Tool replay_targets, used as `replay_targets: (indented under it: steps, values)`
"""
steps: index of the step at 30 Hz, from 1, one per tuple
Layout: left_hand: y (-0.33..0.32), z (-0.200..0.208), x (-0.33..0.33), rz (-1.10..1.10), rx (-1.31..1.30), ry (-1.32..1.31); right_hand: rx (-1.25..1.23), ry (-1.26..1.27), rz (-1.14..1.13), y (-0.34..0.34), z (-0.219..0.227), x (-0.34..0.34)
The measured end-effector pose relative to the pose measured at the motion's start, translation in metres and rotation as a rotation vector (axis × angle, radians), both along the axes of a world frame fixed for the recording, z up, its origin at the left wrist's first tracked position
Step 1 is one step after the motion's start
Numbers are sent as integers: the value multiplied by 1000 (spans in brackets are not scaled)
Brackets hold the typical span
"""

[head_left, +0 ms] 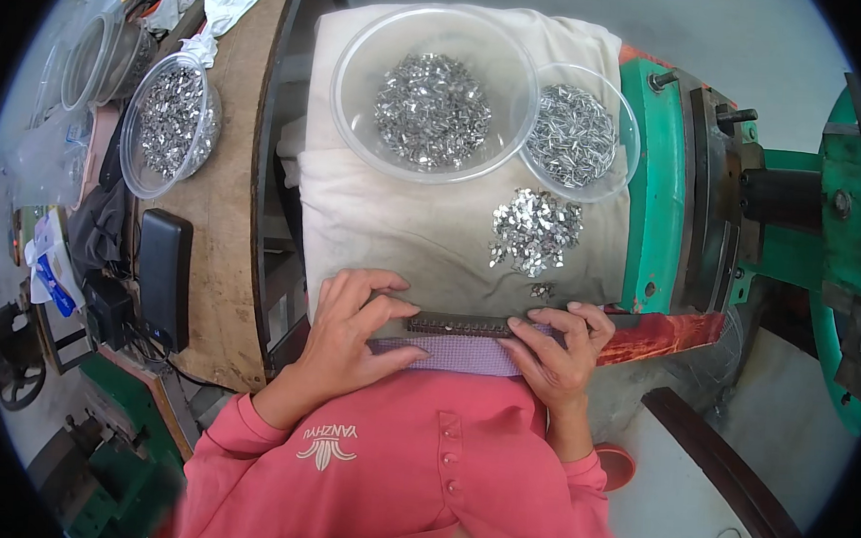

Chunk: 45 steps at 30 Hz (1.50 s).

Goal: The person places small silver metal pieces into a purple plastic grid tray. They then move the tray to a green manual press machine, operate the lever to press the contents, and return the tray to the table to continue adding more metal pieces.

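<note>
A dark slotted strip (pixel 459 326) lies at the centre of the frame, just below the middle. The left hand (pixel 349 328) has thumb and forefinger spread, the forefinger's tip at the strip's left end. The right hand (pixel 557 354) has its thumb on the right end; whether it pinches, I cannot tell. Lilac cloth (pixel 470 356) shows below. Above right lies a pile of shiny metal pieces (pixel 537 233); at upper centre stands a large clear tub (pixel 357 90).
</note>
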<state>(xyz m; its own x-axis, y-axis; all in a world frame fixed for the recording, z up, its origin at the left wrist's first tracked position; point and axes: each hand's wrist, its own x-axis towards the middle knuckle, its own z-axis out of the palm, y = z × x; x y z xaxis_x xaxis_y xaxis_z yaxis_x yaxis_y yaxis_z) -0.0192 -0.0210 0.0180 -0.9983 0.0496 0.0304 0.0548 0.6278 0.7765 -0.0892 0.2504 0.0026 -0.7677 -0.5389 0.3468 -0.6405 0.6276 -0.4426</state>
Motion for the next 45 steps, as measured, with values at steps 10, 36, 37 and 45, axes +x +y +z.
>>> replay_targets:
  steps: [10,36,37,45]
  values:
    - [31,-2,-10,34,-62,26,-28,2,-6,0,-3,1]
    - [17,1,9,-75,-349,417,-39,-14,-9,2,-3,1]
    - [17,-1,9,-80,-393,434,-36,-16,-10,1,-3,0]
    - [19,-6,10,-100,-532,504,-39,-9,-22,2,-5,1]
